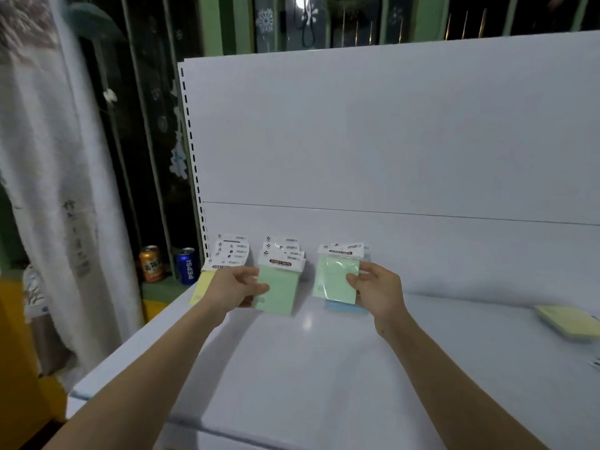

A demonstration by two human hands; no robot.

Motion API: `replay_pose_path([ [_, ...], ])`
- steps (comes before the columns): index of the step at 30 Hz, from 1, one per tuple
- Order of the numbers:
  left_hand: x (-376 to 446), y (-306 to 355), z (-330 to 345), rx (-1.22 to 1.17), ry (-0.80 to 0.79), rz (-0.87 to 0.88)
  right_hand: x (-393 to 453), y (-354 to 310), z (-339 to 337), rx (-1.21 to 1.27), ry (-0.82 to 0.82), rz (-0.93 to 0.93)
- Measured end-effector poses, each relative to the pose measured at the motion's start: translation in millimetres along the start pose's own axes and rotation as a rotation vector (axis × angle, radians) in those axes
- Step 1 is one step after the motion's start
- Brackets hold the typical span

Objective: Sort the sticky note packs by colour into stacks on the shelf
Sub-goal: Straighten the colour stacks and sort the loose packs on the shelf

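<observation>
here left hand (238,285) fingers pinch green pack (278,289); right hand (376,289) fingers pinch pale-green pack (336,277).

We note a white shelf (324,368): three pack stacks (281,254) along its back edge, one yellow pack (566,321) at right edge.

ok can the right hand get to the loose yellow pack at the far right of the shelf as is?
Probably not right away: the right hand is gripping a green pack. The shelf between it and the yellow pack looks bare, so the path is free once it lets go.
</observation>
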State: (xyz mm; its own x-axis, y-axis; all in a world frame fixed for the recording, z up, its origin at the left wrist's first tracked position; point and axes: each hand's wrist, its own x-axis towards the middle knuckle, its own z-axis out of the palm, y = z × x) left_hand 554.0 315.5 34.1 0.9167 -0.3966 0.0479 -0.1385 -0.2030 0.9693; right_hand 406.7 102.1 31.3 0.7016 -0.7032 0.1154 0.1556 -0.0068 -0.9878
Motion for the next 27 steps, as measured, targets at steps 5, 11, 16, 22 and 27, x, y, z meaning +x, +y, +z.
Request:
replay_pose_path([
  [5, 23, -12, 8, 0.014, -0.041, -0.011, 19, 1, 26, 0.017, 0.059, 0.037],
  [11, 39, -22, 11, 0.189, -0.015, 0.065, 21, 0, 64, 0.02, 0.093, 0.017],
  [16, 39, -30, 19, 0.353, 0.082, 0.192, 10, 12, 72, 0.023, 0.142, 0.007],
  [22, 39, -33, 9, 0.3, 0.157, 0.268, -1, 13, 71, -0.071, -0.005, 0.051],
  [27, 31, -26, -5, 0.187, 0.292, 0.344, -4, 24, 73, -0.17, -0.097, 0.093],
])
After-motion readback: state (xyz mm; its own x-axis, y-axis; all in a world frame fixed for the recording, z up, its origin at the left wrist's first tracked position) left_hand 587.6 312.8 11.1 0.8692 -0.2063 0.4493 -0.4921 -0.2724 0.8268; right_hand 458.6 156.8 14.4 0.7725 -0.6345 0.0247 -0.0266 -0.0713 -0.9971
